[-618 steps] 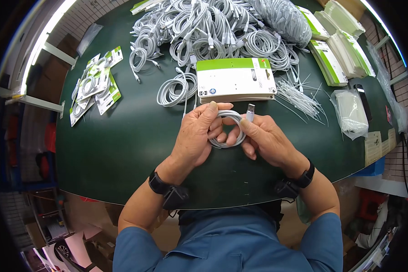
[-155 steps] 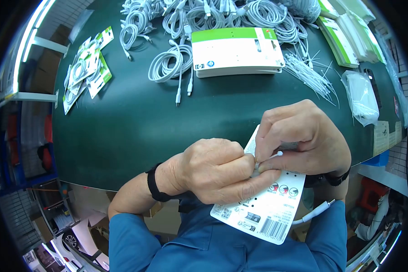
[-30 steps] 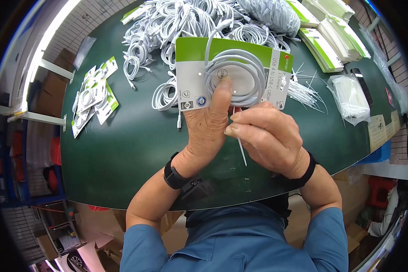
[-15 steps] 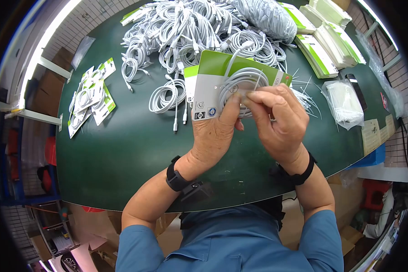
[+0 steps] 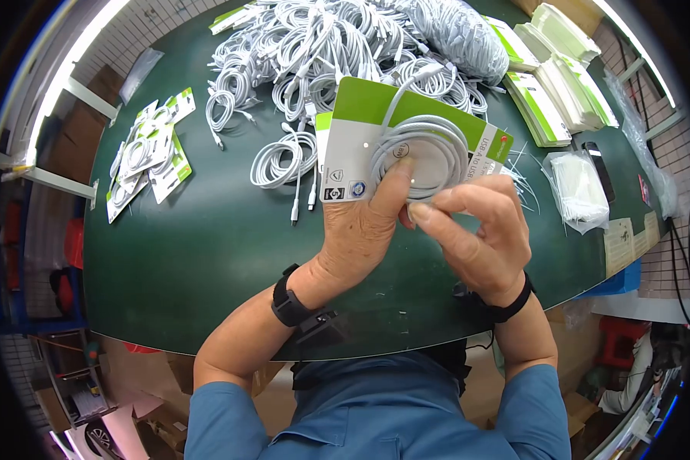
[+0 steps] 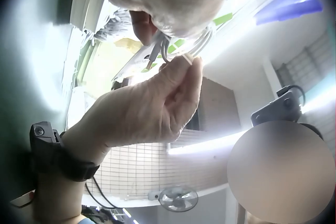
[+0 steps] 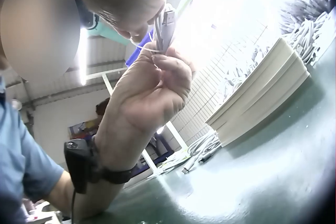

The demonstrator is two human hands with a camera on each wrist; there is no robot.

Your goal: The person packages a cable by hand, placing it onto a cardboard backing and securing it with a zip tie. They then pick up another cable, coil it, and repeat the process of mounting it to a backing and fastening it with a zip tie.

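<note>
My left hand (image 5: 360, 230) grips a green-and-white printed card (image 5: 354, 109), thumb across its front. On the card lies a coiled grey-white USB cable (image 5: 458, 153), one end rising over the card's top edge. My right hand (image 5: 487, 238) has thumb and index finger pinched together at the coil's lower edge. A thin white cable tie (image 7: 146, 49) shows by the coil in the right wrist view, beside the cable's USB-A plug (image 7: 168, 19). In the left wrist view, the right hand's fingertips hold a short white piece of the tie (image 6: 188, 58).
A heap of coiled cables (image 5: 307, 46) fills the back of the green table (image 5: 207, 268). Several carded cables (image 5: 142, 157) lie left, a single coil (image 5: 280, 165) nearer the middle. Card stacks (image 5: 540, 111) and a bag of cable ties (image 5: 575, 188) are on the right.
Earlier the hands held a bare cable coil, then worked a tie at the card's back. Over the last second the right hand rose over the coil's front, then dropped to its lower edge.
</note>
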